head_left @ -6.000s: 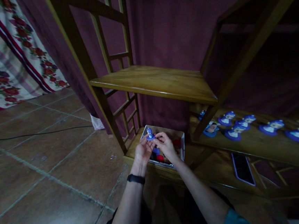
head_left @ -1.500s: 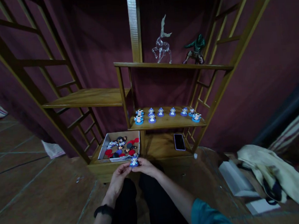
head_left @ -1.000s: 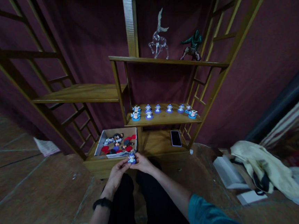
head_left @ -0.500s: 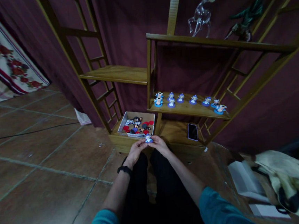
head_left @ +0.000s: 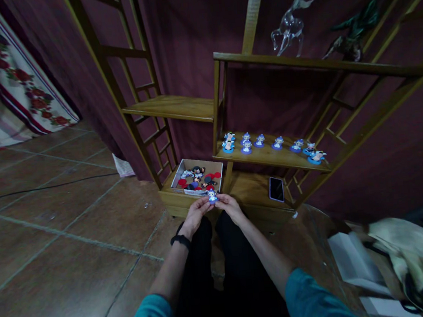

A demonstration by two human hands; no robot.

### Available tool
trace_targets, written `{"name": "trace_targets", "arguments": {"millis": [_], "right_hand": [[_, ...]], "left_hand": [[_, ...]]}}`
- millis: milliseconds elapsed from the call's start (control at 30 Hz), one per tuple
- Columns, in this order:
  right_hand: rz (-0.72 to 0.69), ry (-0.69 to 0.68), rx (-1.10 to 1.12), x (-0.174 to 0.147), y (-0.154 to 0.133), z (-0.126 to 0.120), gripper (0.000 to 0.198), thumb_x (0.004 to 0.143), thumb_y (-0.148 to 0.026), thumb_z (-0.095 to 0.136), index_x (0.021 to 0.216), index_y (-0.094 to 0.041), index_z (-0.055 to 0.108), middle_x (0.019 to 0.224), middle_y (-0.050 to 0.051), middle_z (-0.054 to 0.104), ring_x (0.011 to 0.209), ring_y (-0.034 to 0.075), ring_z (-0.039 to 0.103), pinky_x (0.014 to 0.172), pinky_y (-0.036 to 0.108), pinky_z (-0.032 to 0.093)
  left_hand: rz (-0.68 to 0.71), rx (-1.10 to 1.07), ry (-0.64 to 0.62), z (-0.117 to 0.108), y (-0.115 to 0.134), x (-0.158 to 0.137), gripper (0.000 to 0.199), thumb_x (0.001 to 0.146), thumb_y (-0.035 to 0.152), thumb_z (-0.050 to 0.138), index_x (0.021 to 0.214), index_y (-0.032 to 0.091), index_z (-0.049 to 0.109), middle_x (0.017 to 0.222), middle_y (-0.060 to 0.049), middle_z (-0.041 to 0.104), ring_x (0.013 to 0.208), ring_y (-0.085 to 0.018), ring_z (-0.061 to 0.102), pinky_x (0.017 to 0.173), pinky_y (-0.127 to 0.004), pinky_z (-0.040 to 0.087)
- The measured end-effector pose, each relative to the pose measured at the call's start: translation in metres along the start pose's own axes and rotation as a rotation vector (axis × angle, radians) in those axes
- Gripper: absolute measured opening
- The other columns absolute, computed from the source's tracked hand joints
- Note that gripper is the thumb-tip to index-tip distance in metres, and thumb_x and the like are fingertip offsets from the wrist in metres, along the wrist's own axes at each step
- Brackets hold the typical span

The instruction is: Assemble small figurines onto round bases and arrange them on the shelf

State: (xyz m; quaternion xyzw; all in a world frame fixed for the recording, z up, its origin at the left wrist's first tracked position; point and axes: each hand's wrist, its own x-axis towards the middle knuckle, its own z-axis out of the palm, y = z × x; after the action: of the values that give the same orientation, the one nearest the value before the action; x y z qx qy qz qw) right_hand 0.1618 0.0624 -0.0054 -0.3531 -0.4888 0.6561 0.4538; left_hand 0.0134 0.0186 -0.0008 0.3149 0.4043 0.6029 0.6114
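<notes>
A small white and blue-purple figurine (head_left: pixel 212 196) on a round base is held between both hands, just in front of the open box. My left hand (head_left: pixel 198 212) pinches it from the left, a dark band on that wrist. From the right, the fingers of my right hand (head_left: pixel 230 206) close on its base. Beyond the hands, the shallow cardboard box (head_left: pixel 215 168) holds several loose figurines and red, dark and purple discs. Similar figurines, such as one on a purple base (head_left: pixel 246 147), stand upright along the wooden shelf (head_left: pixel 266 156) to the right.
A phone (head_left: pixel 276 189) lies on the lowest board. Above the figurines, a clear glass deer (head_left: pixel 289 31) and a dark green ornament (head_left: pixel 356 32) stand on the upper shelf. White boxes (head_left: pixel 357 261) and pale cloth (head_left: pixel 420 253) lie on the floor at right.
The whole view has shifted slightly, with things appearing a little further right and lower. Both hands still hold the figurine in about the same place before the box.
</notes>
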Motion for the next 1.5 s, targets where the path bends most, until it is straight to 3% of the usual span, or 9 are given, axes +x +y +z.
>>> {"name": "trace_targets", "arguments": {"millis": [300, 500, 667, 800, 1000, 1067, 1200, 1333, 1500], "right_hand": [[-0.043, 0.002, -0.031, -0.002, -0.005, 0.004, 0.037, 0.055, -0.030, 0.077, 0.087, -0.021, 0.061, 0.082, 0.000, 0.065, 0.078, 0.016, 0.060, 0.081, 0.034, 0.046], [-0.015, -0.128, -0.086, -0.003, -0.011, 0.001, 0.039, 0.057, -0.026, 0.075, 0.092, -0.020, 0.061, 0.081, -0.001, 0.064, 0.071, 0.013, 0.059, 0.073, 0.029, 0.047], [-0.048, -0.147, -0.163, -0.008, -0.022, -0.003, 0.028, 0.057, -0.029, 0.076, 0.079, -0.018, 0.061, 0.074, -0.002, 0.062, 0.065, 0.012, 0.056, 0.069, 0.028, 0.046], [-0.042, -0.150, -0.112, -0.015, -0.045, -0.012, 0.034, 0.060, -0.033, 0.076, 0.087, -0.018, 0.061, 0.080, -0.001, 0.065, 0.073, 0.014, 0.059, 0.076, 0.030, 0.046], [-0.192, -0.095, -0.146, -0.026, -0.125, -0.059, 0.049, 0.062, -0.034, 0.075, 0.105, -0.019, 0.058, 0.096, 0.002, 0.065, 0.088, 0.016, 0.061, 0.084, 0.031, 0.045], [-0.288, -0.004, -0.210, -0.027, -0.157, -0.081, 0.050, 0.061, -0.034, 0.075, 0.105, -0.019, 0.057, 0.097, 0.002, 0.064, 0.086, 0.015, 0.060, 0.080, 0.029, 0.046], [-0.404, 0.283, -0.393, -0.020, -0.210, -0.127, 0.047, 0.058, -0.035, 0.075, 0.097, -0.018, 0.057, 0.079, 0.000, 0.062, 0.062, 0.009, 0.053, 0.061, 0.023, 0.046], [-0.472, 0.375, -0.488, -0.012, -0.233, -0.163, 0.041, 0.059, -0.039, 0.072, 0.090, -0.018, 0.056, 0.072, -0.003, 0.058, 0.058, 0.009, 0.050, 0.056, 0.021, 0.043], [-0.459, 0.440, -0.748, -0.005, -0.233, -0.186, 0.036, 0.060, -0.040, 0.070, 0.084, -0.017, 0.058, 0.077, -0.001, 0.059, 0.070, 0.013, 0.054, 0.064, 0.025, 0.045]], "left_hand": [[0.036, 0.091, -0.017, 0.005, 0.005, -0.005, 0.039, 0.059, 0.026, 0.076, 0.095, 0.014, 0.068, 0.092, -0.008, 0.069, 0.087, -0.019, 0.061, 0.087, -0.035, 0.044], [0.012, 0.168, -0.045, 0.005, 0.009, -0.008, 0.041, 0.057, 0.027, 0.078, 0.095, 0.014, 0.069, 0.092, -0.009, 0.070, 0.085, -0.020, 0.063, 0.087, -0.035, 0.043], [-0.034, 0.169, -0.053, 0.005, 0.013, -0.007, 0.046, 0.059, 0.028, 0.077, 0.101, 0.016, 0.067, 0.104, -0.010, 0.068, 0.094, -0.022, 0.062, 0.090, -0.037, 0.044], [-0.035, 0.145, -0.048, 0.003, 0.015, -0.005, 0.045, 0.063, 0.030, 0.074, 0.105, 0.017, 0.065, 0.112, -0.011, 0.064, 0.103, -0.024, 0.060, 0.093, -0.036, 0.044], [-0.054, 0.138, -0.034, -0.002, 0.017, -0.004, 0.046, 0.066, 0.029, 0.073, 0.108, 0.015, 0.063, 0.110, -0.012, 0.065, 0.106, -0.025, 0.059, 0.098, -0.037, 0.042], [-0.057, 0.137, -0.016, 0.000, 0.019, -0.005, 0.047, 0.064, 0.029, 0.074, 0.108, 0.013, 0.063, 0.109, -0.013, 0.066, 0.106, -0.027, 0.058, 0.097, -0.038, 0.043], [-0.063, 0.125, 0.001, 0.005, 0.023, -0.007, 0.048, 0.061, 0.029, 0.076, 0.104, 0.013, 0.065, 0.108, -0.013, 0.066, 0.106, -0.028, 0.058, 0.095, -0.036, 0.045], [-0.068, 0.116, 0.022, 0.007, 0.024, -0.007, 0.047, 0.060, 0.027, 0.077, 0.103, 0.013, 0.066, 0.107, -0.012, 0.067, 0.106, -0.028, 0.058, 0.095, -0.037, 0.045], [-0.075, 0.103, 0.032, 0.006, 0.022, -0.006, 0.047, 0.060, 0.026, 0.077, 0.104, 0.013, 0.065, 0.104, -0.012, 0.068, 0.103, -0.026, 0.060, 0.096, -0.036, 0.045]]}}
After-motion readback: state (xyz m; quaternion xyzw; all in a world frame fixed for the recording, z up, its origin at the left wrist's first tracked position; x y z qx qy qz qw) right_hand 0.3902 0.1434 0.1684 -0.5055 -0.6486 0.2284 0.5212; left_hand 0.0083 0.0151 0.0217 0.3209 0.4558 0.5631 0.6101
